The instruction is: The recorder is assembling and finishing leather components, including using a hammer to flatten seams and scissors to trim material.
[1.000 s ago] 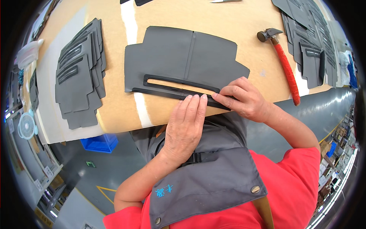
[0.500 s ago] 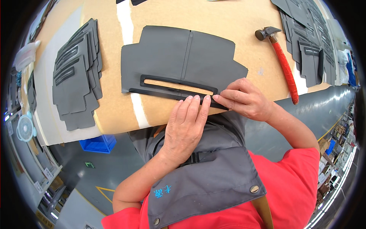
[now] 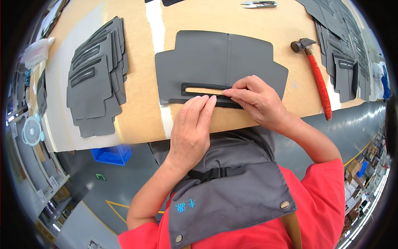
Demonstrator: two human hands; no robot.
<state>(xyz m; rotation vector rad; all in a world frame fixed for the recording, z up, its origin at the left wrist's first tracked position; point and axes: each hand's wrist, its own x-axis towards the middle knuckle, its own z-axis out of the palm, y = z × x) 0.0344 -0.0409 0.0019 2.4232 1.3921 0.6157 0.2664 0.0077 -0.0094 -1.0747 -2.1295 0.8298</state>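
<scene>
A dark grey flat panel (image 3: 222,58) lies on the paper-covered table, with a slotted black frame (image 3: 201,86) and a long black strip (image 3: 174,100) along its lower part. My left hand (image 3: 190,128) rests its outstretched fingertips on the strip, left of centre. My right hand (image 3: 261,106) pinches at the black trim beside the frame's right half, thumb and forefinger together; exactly what is between them is partly hidden. To the right lies a hammer (image 3: 313,70) with a red-wrapped handle.
Stacks of grey pieces lie at left (image 3: 89,95) and right (image 3: 344,83). Snips (image 3: 259,4) rest at the back. The table's front edge curves above my apron. A blue crate (image 3: 112,155) sits below at left; a small pale blue fan (image 3: 32,130) is at far left.
Both hands have moved left along the black trim, and the right fingers are higher, by the frame. The panel and table appear shifted rightward in the view.
</scene>
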